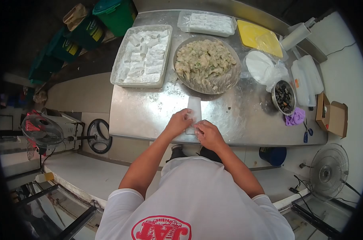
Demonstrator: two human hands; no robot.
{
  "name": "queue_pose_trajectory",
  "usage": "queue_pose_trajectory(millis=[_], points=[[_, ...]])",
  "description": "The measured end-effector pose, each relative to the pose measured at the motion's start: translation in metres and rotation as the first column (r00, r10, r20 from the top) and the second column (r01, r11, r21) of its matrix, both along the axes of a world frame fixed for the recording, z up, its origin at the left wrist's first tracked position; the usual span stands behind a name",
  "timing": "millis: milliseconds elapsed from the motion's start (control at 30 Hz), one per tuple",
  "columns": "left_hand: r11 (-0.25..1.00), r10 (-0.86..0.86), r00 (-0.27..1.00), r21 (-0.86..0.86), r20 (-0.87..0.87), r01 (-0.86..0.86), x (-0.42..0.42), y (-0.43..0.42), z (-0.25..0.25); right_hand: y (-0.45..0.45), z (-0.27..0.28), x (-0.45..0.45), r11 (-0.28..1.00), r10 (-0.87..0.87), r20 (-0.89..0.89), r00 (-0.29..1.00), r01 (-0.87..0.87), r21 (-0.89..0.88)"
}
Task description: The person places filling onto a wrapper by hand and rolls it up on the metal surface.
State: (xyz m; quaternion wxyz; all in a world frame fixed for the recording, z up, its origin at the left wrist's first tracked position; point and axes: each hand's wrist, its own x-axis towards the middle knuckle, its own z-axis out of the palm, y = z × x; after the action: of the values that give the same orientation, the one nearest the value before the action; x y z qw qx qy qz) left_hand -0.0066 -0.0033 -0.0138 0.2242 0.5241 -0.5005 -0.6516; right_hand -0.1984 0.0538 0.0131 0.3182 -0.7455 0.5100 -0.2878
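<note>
A pale, thin wrapper strip [194, 105] lies lengthwise on the steel table near its front edge. My left hand [180, 122] pinches the near part of the strip from its left side. From the right, my right hand [208, 134] has its fingers curled on the same part, close to my left fingertips. A small whitish bit shows between the hands, too blurred to make out. Just beyond the strip stands a wide metal bowl [207, 89] of chunky beige filling [205, 60] with green flecks.
A plastic tub [162, 82] of white-dusted rolls stands left of the bowl, another tub [207, 25] behind. Rightward are a yellow board [257, 38], a small bowl of dark pieces [284, 96], a purple cloth [296, 117], scissors [306, 132] and a cardboard box [337, 116].
</note>
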Motion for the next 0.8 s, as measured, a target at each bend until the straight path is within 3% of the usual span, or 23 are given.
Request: queue_pose_trajectory(millis=[33, 100, 167, 200, 233, 300, 567, 600, 633, 667, 733, 800], points=[[0.988, -0.02, 0.986, -0.145, 0.166, 0.044, -0.001, 0.0, 0.007, 0.001, 0.005, -0.001, 0.998, -0.043, 0.104, 0.994, 0.039, 0.044], [0.991, -0.01, 0.993, -0.132, 0.114, 0.025, 0.0, -0.001, 0.005, -0.001, 0.007, -0.006, 0.993, -0.083, 0.203, 0.976, 0.065, 0.096], [0.993, -0.002, 0.998, -0.116, 0.061, 0.009, 0.002, -0.002, 0.0, -0.003, -0.002, -0.018, 0.994, -0.099, 0.118, 0.988, 0.103, -0.027], [0.989, -0.028, 0.997, -0.146, 0.077, 0.039, 0.002, -0.003, -0.002, -0.006, -0.004, -0.022, 0.989, 0.015, 0.006, 1.0, -0.014, -0.144], [0.982, -0.055, 0.994, -0.176, 0.093, 0.07, 0.002, -0.005, -0.004, -0.008, -0.007, -0.022, 0.99, 0.015, 0.005, 1.0, -0.014, -0.144], [0.979, -0.064, 0.993, -0.189, 0.096, 0.081, 0.003, -0.006, -0.005, -0.011, -0.012, -0.019, 0.956, 0.155, -0.089, 0.984, -0.172, -0.236], [0.977, 0.095, 0.995, -0.19, 0.002, -0.093, 0.007, 0.008, 0.002, -0.014, -0.02, -0.014, 0.948, 0.155, -0.143, 0.978, -0.188, -0.256], [0.869, -0.028, 0.996, -0.491, 0.081, 0.064, 0.017, 0.012, -0.007, -0.015, -0.019, -0.014, 0.957, 0.159, -0.15, 0.976, -0.189, -0.218], [0.652, -0.119, 0.974, -0.725, 0.192, 0.223, 0.023, 0.014, -0.008, -0.015, -0.018, -0.013, 0.959, 0.153, -0.151, 0.977, -0.184, -0.218], [0.652, -0.123, 0.974, -0.724, 0.192, 0.225, 0.026, 0.018, -0.01, -0.015, -0.018, -0.011, 0.964, 0.133, -0.155, 0.979, -0.164, -0.21], [0.499, -0.293, 0.864, -0.705, 0.409, 0.504, 0.029, 0.023, -0.003, -0.017, -0.018, -0.01, 0.968, 0.117, -0.159, 0.98, -0.148, -0.201], [0.529, -0.31, 0.845, -0.66, 0.436, 0.534, 0.027, 0.019, 0.0, -0.02, -0.016, -0.009, 0.985, 0.125, -0.128, 0.984, -0.139, -0.103]])
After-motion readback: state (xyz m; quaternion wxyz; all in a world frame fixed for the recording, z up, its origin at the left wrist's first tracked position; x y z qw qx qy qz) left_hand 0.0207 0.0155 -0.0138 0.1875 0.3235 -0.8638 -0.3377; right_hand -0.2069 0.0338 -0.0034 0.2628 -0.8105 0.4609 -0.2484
